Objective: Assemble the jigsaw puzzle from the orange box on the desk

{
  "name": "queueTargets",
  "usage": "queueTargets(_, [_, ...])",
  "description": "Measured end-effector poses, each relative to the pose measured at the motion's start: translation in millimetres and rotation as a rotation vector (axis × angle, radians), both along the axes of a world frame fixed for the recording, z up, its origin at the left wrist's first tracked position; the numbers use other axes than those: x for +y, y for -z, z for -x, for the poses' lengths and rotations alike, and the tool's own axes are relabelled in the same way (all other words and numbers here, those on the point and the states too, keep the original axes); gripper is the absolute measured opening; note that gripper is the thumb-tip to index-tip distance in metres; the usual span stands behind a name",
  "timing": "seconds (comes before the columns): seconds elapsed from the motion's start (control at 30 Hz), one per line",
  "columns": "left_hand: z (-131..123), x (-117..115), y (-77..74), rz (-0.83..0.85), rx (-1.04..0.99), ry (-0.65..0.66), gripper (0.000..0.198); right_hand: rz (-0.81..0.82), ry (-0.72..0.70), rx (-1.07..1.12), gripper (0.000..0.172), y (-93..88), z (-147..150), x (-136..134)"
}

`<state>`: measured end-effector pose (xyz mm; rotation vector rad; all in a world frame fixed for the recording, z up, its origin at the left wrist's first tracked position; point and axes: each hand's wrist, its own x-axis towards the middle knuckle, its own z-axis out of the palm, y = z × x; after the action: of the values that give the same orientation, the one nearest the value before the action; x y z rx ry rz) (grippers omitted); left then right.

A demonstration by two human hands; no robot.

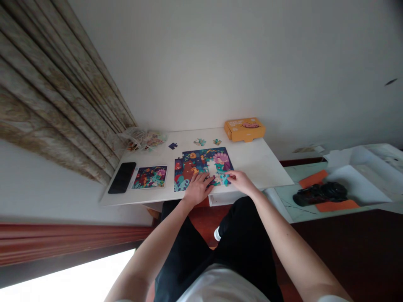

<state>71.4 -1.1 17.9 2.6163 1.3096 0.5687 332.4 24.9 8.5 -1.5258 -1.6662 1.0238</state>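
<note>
A colourful jigsaw puzzle point(191, 165) lies on the white table point(252, 161), with a pale gap right of its middle. My left hand point(198, 188) rests on the puzzle's front edge, fingers spread. At the front right of the puzzle, my right hand point(240, 181) pinches a teal puzzle piece point(225, 179) between thumb and finger. Behind the puzzle lie a dark blue piece point(173, 146), a teal and beige cluster point(200, 142) and another small piece point(217, 142). The printed picture card point(149, 177) is to the left.
A black phone point(122, 178) lies near the table's left edge. Clear plastic bags point(146, 140) sit at the back left, an orange box point(244, 129) at the back right. Beyond the table on the right are a black object point(320, 193) and white packaging point(362, 172).
</note>
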Motion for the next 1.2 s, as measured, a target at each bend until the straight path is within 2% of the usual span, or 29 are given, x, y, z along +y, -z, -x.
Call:
queueTargets(0.27, [-1.2,-0.7,1.7,-0.001,-0.006,0.003,0.037,0.004,0.007,-0.007,0.019,-2.2,2.2,-2.9])
queueTargets(0.37, [6.1,4.4,2.3,-0.001,-0.015,0.000,0.035,0.024,0.020,0.046,0.022,-3.5,0.2,-6.0])
queueTargets(0.57, [43.4,29.1,-0.4,-0.025,-0.110,-0.116,0.024,0.034,0.124,0.272,0.044,-10.4,-9.7,-14.3])
queueTargets(0.63, [47.6,33.1,-2.7,-0.013,-0.180,-0.130,0.022,0.043,0.169,0.306,0.050,-13.5,-11.2,-15.9])
queueTargets(0.7, [40.4,32.3,-5.6,0.030,-0.274,-0.106,0.022,0.054,0.172,0.326,0.054,-16.6,-9.2,-17.0])
queueTargets(0.8, [11.6,26.9,-10.0,0.157,-0.428,-0.057,0.024,0.071,0.103,0.340,0.052,-20.8,0.5,-18.4])
queueTargets(0.93, [-31.8,27.2,-15.0,0.407,-0.599,-0.068,0.030,0.110,-0.020,0.337,0.046,-25.5,15.9,-21.1])
queueTargets(1.07, [-51.5,36.5,-19.2,0.656,-0.636,0.030,0.021,0.107,-0.057,0.302,0.042,-27.8,20.9,-23.9])
queueTargets(1.13, [-54.2,39.9,-19.9,0.730,-0.679,0.002,0.015,0.067,-0.024,0.302,0.041,-26.8,21.0,-25.2])
queueTargets(1.2, [-55.9,40.6,-18.9,0.793,-0.804,-0.123,0.014,0.036,0.041,0.339,0.045,-24.0,22.0,-26.6])
